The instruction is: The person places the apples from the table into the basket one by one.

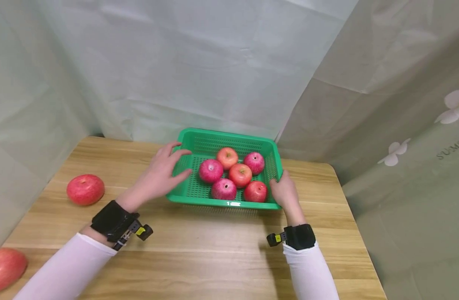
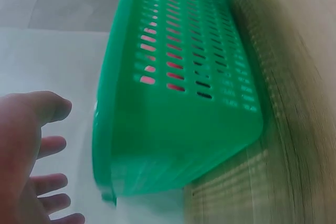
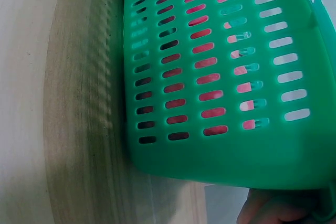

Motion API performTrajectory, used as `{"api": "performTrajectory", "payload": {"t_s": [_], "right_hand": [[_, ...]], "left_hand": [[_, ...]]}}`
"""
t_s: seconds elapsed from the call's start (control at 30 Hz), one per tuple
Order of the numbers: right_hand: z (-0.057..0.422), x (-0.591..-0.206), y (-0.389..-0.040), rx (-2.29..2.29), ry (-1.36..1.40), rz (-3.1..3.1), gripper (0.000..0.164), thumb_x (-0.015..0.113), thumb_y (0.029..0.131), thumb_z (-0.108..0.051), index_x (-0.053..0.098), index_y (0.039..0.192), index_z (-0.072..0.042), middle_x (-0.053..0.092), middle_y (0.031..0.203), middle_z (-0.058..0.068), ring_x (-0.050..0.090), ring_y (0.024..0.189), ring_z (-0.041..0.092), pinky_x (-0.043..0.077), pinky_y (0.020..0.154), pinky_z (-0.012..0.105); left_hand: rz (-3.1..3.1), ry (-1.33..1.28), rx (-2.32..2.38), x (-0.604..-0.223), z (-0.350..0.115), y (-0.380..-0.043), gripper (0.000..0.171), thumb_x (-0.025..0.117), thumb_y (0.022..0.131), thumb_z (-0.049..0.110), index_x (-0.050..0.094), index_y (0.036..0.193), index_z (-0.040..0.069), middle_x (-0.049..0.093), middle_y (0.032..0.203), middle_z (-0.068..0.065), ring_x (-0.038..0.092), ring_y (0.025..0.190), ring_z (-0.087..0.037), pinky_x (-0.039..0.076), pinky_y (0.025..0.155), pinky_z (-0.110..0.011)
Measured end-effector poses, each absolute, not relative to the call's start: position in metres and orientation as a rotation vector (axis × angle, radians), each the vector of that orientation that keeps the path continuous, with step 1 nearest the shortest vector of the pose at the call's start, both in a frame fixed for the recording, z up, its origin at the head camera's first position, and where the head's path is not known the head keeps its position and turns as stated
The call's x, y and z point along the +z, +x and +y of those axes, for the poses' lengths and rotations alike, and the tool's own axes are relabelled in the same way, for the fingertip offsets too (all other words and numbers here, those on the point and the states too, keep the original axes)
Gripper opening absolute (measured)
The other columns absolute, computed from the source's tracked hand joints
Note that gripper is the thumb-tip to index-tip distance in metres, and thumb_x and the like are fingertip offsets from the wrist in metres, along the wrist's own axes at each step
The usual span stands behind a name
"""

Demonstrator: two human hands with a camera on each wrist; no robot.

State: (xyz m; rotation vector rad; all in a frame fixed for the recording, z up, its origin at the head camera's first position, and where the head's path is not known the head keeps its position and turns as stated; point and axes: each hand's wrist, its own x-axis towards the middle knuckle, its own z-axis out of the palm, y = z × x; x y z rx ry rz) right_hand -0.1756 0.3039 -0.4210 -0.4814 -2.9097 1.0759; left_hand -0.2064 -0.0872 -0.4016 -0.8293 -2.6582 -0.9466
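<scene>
A green plastic basket [image 1: 199, 202] with slotted walls is at the far side of the table, holding several red and pinkish apples [image 1: 240, 175]. My right hand [image 1: 285, 192] grips its right end, thumb over the rim; in the right wrist view, curled fingers [image 3: 273, 206] show under that rim. Beside the left end is my left hand [image 1: 160, 173], fingers spread and slightly bent. The left wrist view has this hand [image 2: 26, 156] apart from the basket wall [image 2: 157, 135], holding nothing.
On the wooden table [image 1: 199, 258], one red apple [image 1: 85, 189] sits to the left, and another apple [image 1: 4, 270] is at the near left edge. A pale curtain [image 1: 214, 66] hangs behind the table, and a curtain with white flowers [image 1: 413, 187] hangs along the right.
</scene>
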Motion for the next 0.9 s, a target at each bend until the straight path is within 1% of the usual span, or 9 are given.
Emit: {"api": "performTrajectory", "payload": {"t_s": [0.13, 0.37, 0.57, 0.63, 0.77, 0.9], "right_hand": [[0.304, -0.42, -0.175, 1.076, -0.484, -2.914, 0.06, 0.049, 0.107, -0.023, 0.033, 0.155, 0.009, 0.059, 0.136, 0.033, 0.063, 0.12, 0.045, 0.056, 0.093, 0.058], [0.304, -0.421, -0.175, 1.074, -0.482, -2.913, 0.057, 0.05, 0.107, -0.023, 0.036, 0.152, 0.009, 0.06, 0.132, 0.032, 0.063, 0.117, 0.044, 0.056, 0.091, 0.057], [0.302, -0.421, -0.175, 1.101, -0.488, -2.901, 0.058, 0.05, 0.106, -0.023, 0.036, 0.154, 0.007, 0.06, 0.134, 0.031, 0.062, 0.117, 0.043, 0.055, 0.091, 0.056], [0.302, -0.42, -0.175, 1.093, -0.488, -2.9, 0.058, 0.05, 0.106, -0.023, 0.036, 0.154, 0.007, 0.06, 0.133, 0.031, 0.063, 0.116, 0.042, 0.055, 0.09, 0.056], [0.303, -0.42, -0.175, 1.074, -0.491, -2.906, 0.057, 0.05, 0.106, -0.023, 0.036, 0.153, 0.007, 0.061, 0.131, 0.03, 0.063, 0.114, 0.041, 0.056, 0.087, 0.054], [0.303, -0.421, -0.175, 1.082, -0.495, -2.909, 0.057, 0.05, 0.107, -0.024, 0.035, 0.153, 0.007, 0.06, 0.132, 0.03, 0.063, 0.114, 0.041, 0.056, 0.088, 0.054]], "left_hand": [[-2.628, -0.785, -0.994, -0.398, -0.101, -0.199, 0.052, 0.075, 0.1, 0.023, 0.059, 0.145, 0.003, 0.033, 0.163, -0.031, 0.032, 0.148, -0.054, 0.028, 0.115, -0.076], [-2.569, -0.721, -1.016, -0.405, -0.137, -0.188, 0.055, 0.077, 0.098, 0.018, 0.057, 0.145, -0.002, 0.033, 0.161, -0.033, 0.032, 0.143, -0.06, 0.029, 0.109, -0.08], [-2.605, -0.614, -0.968, -0.415, -0.173, -0.178, 0.056, 0.079, 0.096, 0.02, 0.059, 0.144, 0.0, 0.032, 0.162, -0.031, 0.032, 0.142, -0.06, 0.031, 0.107, -0.081], [-2.589, -0.592, -0.943, -0.42, -0.185, -0.175, 0.056, 0.08, 0.095, 0.019, 0.059, 0.143, -0.001, 0.033, 0.16, -0.034, 0.033, 0.141, -0.061, 0.03, 0.107, -0.081], [-2.575, -0.543, -0.923, -0.433, -0.208, -0.167, 0.056, 0.079, 0.095, 0.018, 0.058, 0.143, -0.003, 0.034, 0.157, -0.037, 0.034, 0.136, -0.067, 0.026, 0.107, -0.083], [-2.561, -0.488, -0.937, -0.442, -0.231, -0.161, 0.054, 0.078, 0.096, 0.015, 0.057, 0.141, -0.006, 0.033, 0.156, -0.04, 0.031, 0.137, -0.068, 0.023, 0.11, -0.083]]}}
